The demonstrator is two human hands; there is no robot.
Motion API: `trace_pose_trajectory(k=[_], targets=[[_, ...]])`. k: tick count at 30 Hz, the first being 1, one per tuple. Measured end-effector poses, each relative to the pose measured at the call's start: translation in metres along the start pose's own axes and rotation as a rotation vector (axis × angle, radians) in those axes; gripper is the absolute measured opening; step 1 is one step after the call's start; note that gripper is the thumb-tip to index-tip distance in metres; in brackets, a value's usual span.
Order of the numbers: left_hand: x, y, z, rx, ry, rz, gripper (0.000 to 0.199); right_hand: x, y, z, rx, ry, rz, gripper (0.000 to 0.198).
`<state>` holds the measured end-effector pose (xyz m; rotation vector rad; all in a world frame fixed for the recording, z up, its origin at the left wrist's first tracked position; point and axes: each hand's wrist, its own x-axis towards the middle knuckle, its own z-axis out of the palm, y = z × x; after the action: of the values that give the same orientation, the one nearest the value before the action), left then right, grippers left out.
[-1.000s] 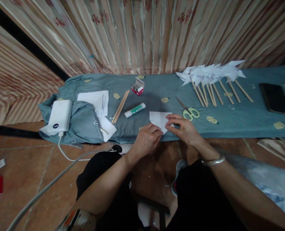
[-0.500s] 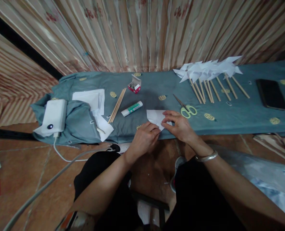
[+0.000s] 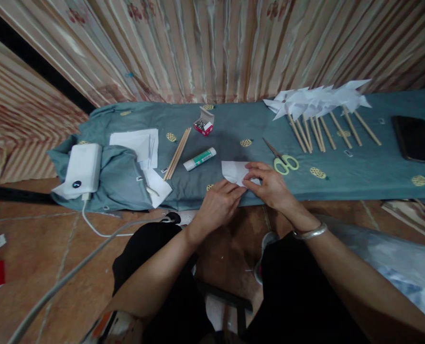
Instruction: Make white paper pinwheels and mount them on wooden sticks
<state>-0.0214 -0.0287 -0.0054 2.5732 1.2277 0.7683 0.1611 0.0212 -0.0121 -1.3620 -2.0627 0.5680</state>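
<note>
A piece of white paper (image 3: 234, 171) lies near the front edge of the cloth-covered bench, between my hands. My left hand (image 3: 219, 200) has its fingers closed on the paper's near edge. Thumb and fingers of my right hand (image 3: 267, 185) pinch the paper's right side. Just right of it lie scissors (image 3: 286, 164) with light green handles. To the left of the paper is a glue stick (image 3: 200, 159). A small red box of metal pins (image 3: 203, 125) stands with its lid up behind the glue stick.
Thin wooden sticks (image 3: 177, 154) lie left of the glue stick. Several paper pinwheels (image 3: 320, 102) on sticks rest at the back right, with a black phone (image 3: 415, 139) beyond them. White paper sheets (image 3: 126, 138) and a white power bank (image 3: 83, 165) with a cable are at the left.
The paper's near part looks more folded over between my hands. Both hands keep hold of it, and the whole view has shifted slightly.
</note>
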Motion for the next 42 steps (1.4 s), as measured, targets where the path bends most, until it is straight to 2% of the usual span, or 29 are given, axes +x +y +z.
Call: trace_pose_trajectory(k=[19,42], targets=[[0.0010,0.0014,0.0021,0.010,-0.019,0.016,0.023,0.0012,-0.0008,0.0010,0.016,0.007,0.047,0.001],[0.0018,0.0020,0.0037,-0.010,-0.039,0.005,0.022,-0.0032,-0.0013,0.0034,0.018,0.019,0.011,0.005]])
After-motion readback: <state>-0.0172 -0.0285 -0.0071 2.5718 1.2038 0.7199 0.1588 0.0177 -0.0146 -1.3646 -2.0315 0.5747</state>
